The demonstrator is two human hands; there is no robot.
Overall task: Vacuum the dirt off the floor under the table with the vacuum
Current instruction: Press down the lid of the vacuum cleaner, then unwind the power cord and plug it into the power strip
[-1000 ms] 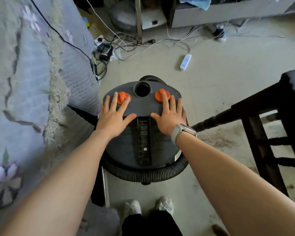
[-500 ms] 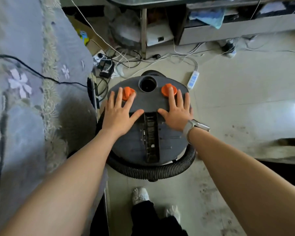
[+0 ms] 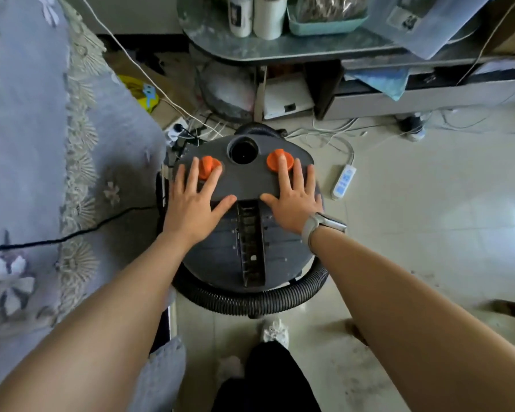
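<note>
Both your hands lie flat, fingers spread, gripping nothing, on the dark grey round plastic vacuum lid [image 3: 244,242]: left hand [image 3: 192,205], right hand [image 3: 293,202]. Orange round knobs [image 3: 209,168] sit under fingertips; black ribbed hose [image 3: 250,301] lies wrist-side.

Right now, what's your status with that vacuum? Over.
Left hand and right hand flat on vacuum lid, fingers open, touching orange knobs. Hose coiled around base. Power strip and cables on floor ahead.
</note>
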